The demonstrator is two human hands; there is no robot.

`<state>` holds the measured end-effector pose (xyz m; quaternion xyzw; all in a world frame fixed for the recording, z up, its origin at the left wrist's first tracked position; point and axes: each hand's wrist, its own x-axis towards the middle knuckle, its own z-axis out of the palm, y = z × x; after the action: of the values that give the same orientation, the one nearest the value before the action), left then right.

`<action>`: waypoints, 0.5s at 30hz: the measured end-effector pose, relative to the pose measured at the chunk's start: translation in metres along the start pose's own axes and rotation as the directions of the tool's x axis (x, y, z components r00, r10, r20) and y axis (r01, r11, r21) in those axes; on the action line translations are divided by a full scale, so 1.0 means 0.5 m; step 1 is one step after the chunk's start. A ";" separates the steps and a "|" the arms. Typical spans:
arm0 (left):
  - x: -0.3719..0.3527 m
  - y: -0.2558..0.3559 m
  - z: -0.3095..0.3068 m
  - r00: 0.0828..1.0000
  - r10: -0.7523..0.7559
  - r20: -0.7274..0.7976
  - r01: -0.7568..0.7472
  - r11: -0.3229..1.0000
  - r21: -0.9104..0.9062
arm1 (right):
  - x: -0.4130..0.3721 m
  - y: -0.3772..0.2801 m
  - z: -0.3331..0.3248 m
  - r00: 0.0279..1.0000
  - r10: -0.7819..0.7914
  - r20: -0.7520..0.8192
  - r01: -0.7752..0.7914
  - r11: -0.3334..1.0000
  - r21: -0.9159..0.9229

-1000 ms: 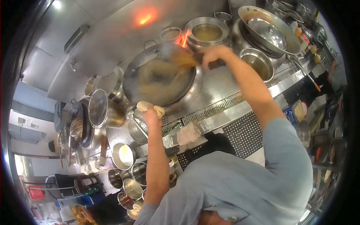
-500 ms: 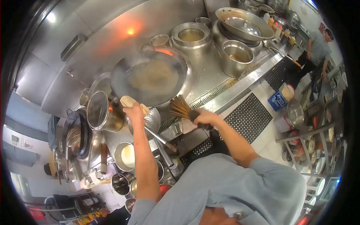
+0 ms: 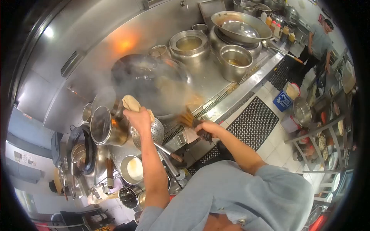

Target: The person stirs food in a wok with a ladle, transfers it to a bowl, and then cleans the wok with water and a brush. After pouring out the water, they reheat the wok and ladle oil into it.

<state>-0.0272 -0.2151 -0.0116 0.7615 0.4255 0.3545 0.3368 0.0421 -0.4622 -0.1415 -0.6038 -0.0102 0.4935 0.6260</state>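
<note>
A folded beige cloth (image 3: 132,103) is gripped in my left hand (image 3: 139,119) at the near rim of a large dark wok (image 3: 129,79). The wok's handle is hidden under the cloth. Steam covers the wok's right side, where brownish liquid runs toward the rim, and the wok looks tilted that way. My right hand (image 3: 212,129) is closed around the dark base of a bamboo wok brush (image 3: 187,118), whose bristles point up toward the wok's right edge. Below my left hand rests a perforated strainer ladle (image 3: 156,133).
Left of the wok stands a tall metal pot (image 3: 102,125), with a pot of white contents (image 3: 132,169) nearer me. Toward the back right are a soup pot (image 3: 236,63) and a wide pan (image 3: 241,29). Another person (image 3: 320,42) stands far right, beyond the black floor mat (image 3: 252,121).
The wok has tipped to the right, its liquid shifting to that side and the steam thickening. The brush has moved slightly right and down. My left hand keeps its grip.
</note>
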 end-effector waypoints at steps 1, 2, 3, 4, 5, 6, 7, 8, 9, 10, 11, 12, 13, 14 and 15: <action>0.005 0.020 0.003 1.000 0.029 -0.001 -0.029 0.998 0.048 | -0.004 -0.009 -0.004 1.000 0.013 0.028 -0.017 0.992 0.125; 0.010 0.041 0.007 0.998 0.059 -0.005 -0.058 0.994 0.092 | -0.004 -0.021 -0.005 1.000 0.009 0.024 -0.014 0.975 0.220; 0.014 0.062 0.010 0.995 0.099 -0.005 -0.098 0.989 0.112 | -0.003 -0.029 -0.003 1.000 0.006 0.022 -0.012 0.949 0.314; 0.020 0.083 0.011 0.990 0.142 -0.007 -0.140 0.981 0.133 | -0.001 -0.041 -0.001 1.000 0.000 0.023 -0.009 0.914 0.405; 0.026 0.101 0.012 0.983 0.184 -0.011 -0.180 0.971 0.158 | 0.000 -0.055 0.001 0.993 -0.058 0.101 0.003 0.880 0.476; 0.034 0.119 0.015 0.979 0.203 -0.001 -0.199 0.965 0.171 | 0.004 -0.070 0.007 0.990 -0.072 0.119 -0.002 0.846 0.534; 0.042 0.138 0.020 0.976 0.219 0.006 -0.217 0.959 0.182 | 0.010 -0.087 0.016 0.987 -0.087 0.137 -0.009 0.810 0.586; 0.044 0.150 0.019 0.972 0.234 0.013 -0.232 0.953 0.193 | 0.016 -0.099 0.025 0.983 -0.102 0.154 -0.019 0.772 0.635; 0.039 0.160 0.016 0.967 0.253 0.028 -0.253 0.944 0.211 | 0.029 -0.103 0.032 0.978 -0.105 0.178 -0.043 0.741 0.671; 0.033 0.172 0.016 0.961 0.273 0.045 -0.276 0.934 0.227 | 0.039 -0.105 0.038 0.973 -0.118 0.198 -0.048 0.735 0.676; 0.026 0.185 0.021 0.953 0.295 0.065 -0.302 0.923 0.240 | 0.047 -0.108 0.040 0.968 -0.132 0.214 -0.051 0.728 0.684; 0.014 0.192 0.026 0.949 0.307 0.068 -0.315 0.924 0.219 | 0.041 -0.118 0.044 0.963 -0.147 0.227 -0.053 0.720 0.692; -0.004 0.189 0.025 0.945 0.319 0.076 -0.327 0.924 0.199 | 0.032 -0.121 0.045 0.959 -0.139 0.248 -0.076 0.717 0.693; -0.023 0.183 0.025 0.941 0.328 0.083 -0.338 0.924 0.180 | 0.021 -0.124 0.047 0.966 -0.119 0.231 -0.072 0.731 0.679; -0.041 0.176 0.027 0.930 0.360 0.075 -0.368 0.916 0.160 | 0.005 -0.127 0.050 0.972 -0.097 0.215 -0.072 0.745 0.663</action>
<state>0.0120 -0.2722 0.0480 0.8610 0.2978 0.3563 0.2077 0.0668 -0.4281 -0.0874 -0.2773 0.0888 0.5282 0.7976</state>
